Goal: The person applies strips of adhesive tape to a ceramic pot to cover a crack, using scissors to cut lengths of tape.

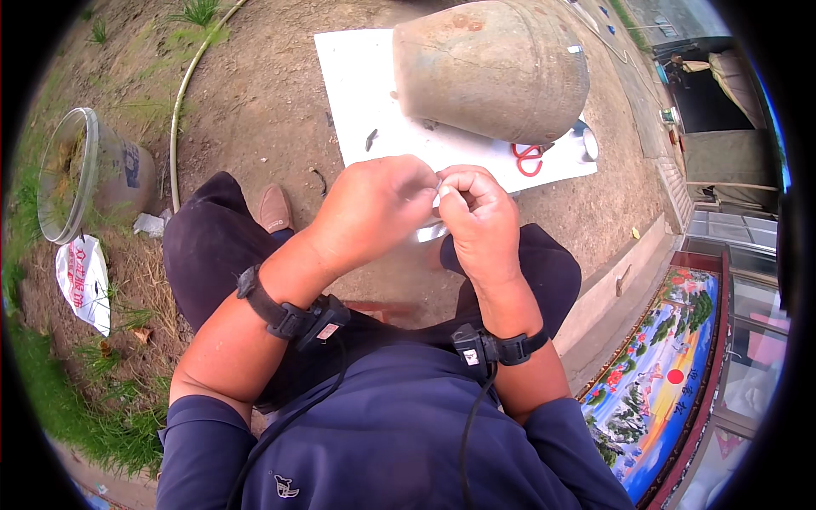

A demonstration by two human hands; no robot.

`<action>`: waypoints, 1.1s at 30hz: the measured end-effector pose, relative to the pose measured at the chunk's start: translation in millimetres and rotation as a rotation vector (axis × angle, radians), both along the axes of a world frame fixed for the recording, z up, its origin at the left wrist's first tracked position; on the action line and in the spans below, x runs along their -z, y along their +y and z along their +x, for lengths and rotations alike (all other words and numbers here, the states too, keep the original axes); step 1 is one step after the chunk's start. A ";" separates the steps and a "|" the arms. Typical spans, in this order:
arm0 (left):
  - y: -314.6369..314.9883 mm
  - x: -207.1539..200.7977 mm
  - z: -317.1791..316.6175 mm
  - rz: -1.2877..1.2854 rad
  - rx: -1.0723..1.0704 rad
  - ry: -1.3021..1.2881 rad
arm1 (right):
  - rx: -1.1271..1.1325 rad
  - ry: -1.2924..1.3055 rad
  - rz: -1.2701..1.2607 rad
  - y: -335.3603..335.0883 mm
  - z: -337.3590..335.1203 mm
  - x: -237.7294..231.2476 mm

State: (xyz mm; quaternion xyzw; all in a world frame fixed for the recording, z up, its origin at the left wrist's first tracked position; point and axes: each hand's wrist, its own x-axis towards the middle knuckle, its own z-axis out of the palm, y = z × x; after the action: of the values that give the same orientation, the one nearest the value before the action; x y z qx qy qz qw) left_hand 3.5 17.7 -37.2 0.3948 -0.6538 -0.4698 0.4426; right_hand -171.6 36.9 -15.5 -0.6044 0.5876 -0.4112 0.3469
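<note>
My left hand [387, 204] and my right hand [480, 217] meet in front of me, fingertips pinched together. A shiny silver strip [432, 231] shows just below them, next to my right palm, and seems to hang from the pinch. What my left fingers grip is hidden by the hand. Beyond my hands, a large tapered clay jar [484, 72] lies on its side on a white sheet [353, 85]. Red-handled scissors [529, 159] lie on the sheet against the jar, blades partly hidden. A silver-and-white roll [586, 143] sits at the sheet's right corner.
A clear plastic bucket [127, 174] lies tipped at the left, with a white plastic bag [83, 280] near it. A pale hose [189, 76] runs over the dirt. A framed colourful landscape picture [659, 365] leans at the right beside a concrete ledge [620, 280].
</note>
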 end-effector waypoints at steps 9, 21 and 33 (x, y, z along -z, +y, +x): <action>1.0 -0.8 0.3 -0.058 -0.039 -0.051 | -0.011 0.139 -0.092 1.1 2.6 -2.1; -1.6 -6.2 2.5 0.052 -0.042 -0.023 | -0.018 0.169 -0.044 -3.9 7.9 -7.1; -15.0 -10.9 2.3 0.363 0.086 0.337 | -0.017 -0.147 0.099 -15.5 5.7 -17.1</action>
State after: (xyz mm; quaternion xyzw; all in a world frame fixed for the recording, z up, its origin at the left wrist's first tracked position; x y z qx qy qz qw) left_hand 5.7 2.7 -26.3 0.3556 -0.4918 -0.6571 0.4470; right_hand -165.9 21.5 1.6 -0.5599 0.5749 -0.4219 0.4219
